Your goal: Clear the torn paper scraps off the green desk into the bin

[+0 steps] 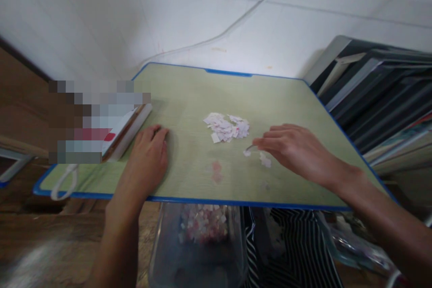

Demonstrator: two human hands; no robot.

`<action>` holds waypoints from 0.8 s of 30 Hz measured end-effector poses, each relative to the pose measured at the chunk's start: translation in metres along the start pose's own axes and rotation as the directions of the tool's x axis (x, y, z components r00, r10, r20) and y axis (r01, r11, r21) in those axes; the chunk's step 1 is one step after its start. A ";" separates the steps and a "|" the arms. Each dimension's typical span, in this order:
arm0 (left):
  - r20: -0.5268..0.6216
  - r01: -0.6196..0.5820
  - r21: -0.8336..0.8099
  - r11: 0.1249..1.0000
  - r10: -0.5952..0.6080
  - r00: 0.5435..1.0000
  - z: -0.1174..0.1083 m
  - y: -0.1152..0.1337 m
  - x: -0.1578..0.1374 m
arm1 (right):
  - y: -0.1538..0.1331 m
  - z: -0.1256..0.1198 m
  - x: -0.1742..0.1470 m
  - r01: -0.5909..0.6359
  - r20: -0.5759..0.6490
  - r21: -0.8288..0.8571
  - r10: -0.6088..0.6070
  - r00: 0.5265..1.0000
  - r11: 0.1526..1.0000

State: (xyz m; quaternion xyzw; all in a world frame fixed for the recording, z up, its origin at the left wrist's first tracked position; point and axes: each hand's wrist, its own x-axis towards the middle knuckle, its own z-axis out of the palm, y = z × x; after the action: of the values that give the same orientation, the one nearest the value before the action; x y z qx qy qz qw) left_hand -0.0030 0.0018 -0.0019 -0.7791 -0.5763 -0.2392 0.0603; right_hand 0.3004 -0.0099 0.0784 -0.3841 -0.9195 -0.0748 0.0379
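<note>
On the green tabletop (189, 90) lies a heap of small white paper scraps (222, 128). My right hand (292, 148) is closed around what looks like tweezers (250, 147); only their thin curved tip shows. The tip meets a small white scrap (247, 153) just below the heap. Another loose scrap (265, 160) lies under my right fingers. My left hand (150, 153) rests on the tabletop with its fingers slightly apart, holding nothing, beside a box-like object (130, 132). Faint pinkish patches (216, 172) show between my hands.
Below the table's front edge stands a clear plastic bin (199, 261) with many pink and white pieces in it. A black-and-white striped cloth (300, 243) is right of it. Flat dark panels (378, 76) lean at the right. A cable (236, 22) runs along the white wall.
</note>
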 end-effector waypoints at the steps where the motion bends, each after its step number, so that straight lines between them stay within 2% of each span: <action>1: -0.005 0.001 -0.008 1.000 -0.001 1.000 0.000 0.000 0.000 | 0.003 -0.001 -0.010 -0.036 -0.023 0.017 0.036 0.999 0.999; 3: -0.013 0.001 -0.017 1.000 -0.001 1.000 0.001 -0.001 0.000 | 0.005 -0.003 -0.028 -0.133 -0.093 0.110 0.144 0.985 0.985; 5: -0.014 -0.002 -0.018 1.000 0.002 1.000 0.001 -0.002 -0.001 | 0.000 -0.003 -0.042 -0.246 -0.136 0.236 0.282 0.950 0.940; 8: -0.003 -0.012 -0.013 1.000 0.012 1.000 0.001 -0.002 0.000 | -0.011 -0.001 -0.057 -0.393 -0.076 0.380 0.452 0.889 0.837; 11: 0.009 -0.021 -0.007 1.000 0.021 1.000 0.000 -0.002 0.001 | -0.022 0.005 -0.061 -0.488 0.011 0.454 0.543 0.840 0.746; 14: 0.010 -0.022 0.000 1.000 0.022 1.000 0.000 -0.002 0.001 | -0.030 0.012 -0.052 -0.517 0.054 0.507 0.574 0.817 0.690; 19: -0.019 -0.034 0.020 0.999 0.035 0.999 0.002 -0.002 0.001 | -0.040 0.021 -0.018 -0.531 0.093 0.592 0.604 0.792 0.606; 24: -0.012 -0.020 0.032 0.999 0.021 1.000 0.002 -0.001 0.001 | -0.046 0.029 0.016 -0.471 0.073 0.649 0.567 0.820 0.597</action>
State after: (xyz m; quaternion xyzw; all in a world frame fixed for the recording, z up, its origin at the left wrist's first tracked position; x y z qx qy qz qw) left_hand -0.0033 0.0039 -0.0035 -0.7824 -0.5716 -0.2343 0.0788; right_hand 0.2559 -0.0263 0.0473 -0.5920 -0.7300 0.2312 0.2514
